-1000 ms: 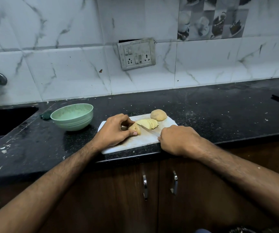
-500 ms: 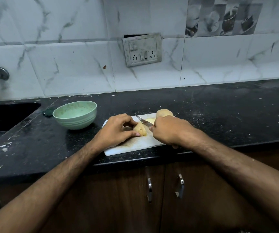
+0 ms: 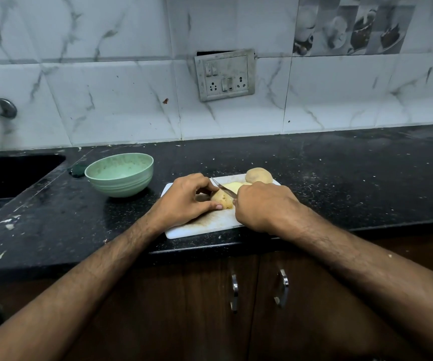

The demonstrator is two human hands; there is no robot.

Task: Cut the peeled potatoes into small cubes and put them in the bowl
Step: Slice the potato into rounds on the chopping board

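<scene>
Left hand: the left hand (image 3: 186, 199) lies on the white cutting board (image 3: 205, 226), fingers curled round the end piece of potato (image 3: 221, 199), thumb tip against its near side, pinning it down.
Right hand: the right hand (image 3: 263, 204) is closed round a knife handle that it hides; only the blade shows.
Knife: the knife (image 3: 223, 188) slants up and left from the right fist, its blade across the top of the held piece.
Slices: pale cut slices (image 3: 232, 186) lie just behind the blade, partly hidden by the right hand.
Whole potato: a whole potato (image 3: 258, 175) sits at the board's far right corner.
Bowl: the green bowl (image 3: 119, 174) stands on the black counter (image 3: 340, 183) just left of the board, apart from it.
Edges: the board's near edge lies close to the counter's front edge; a sink (image 3: 9, 175) opens at far left.
Open room: bare counter runs right of the board.
</scene>
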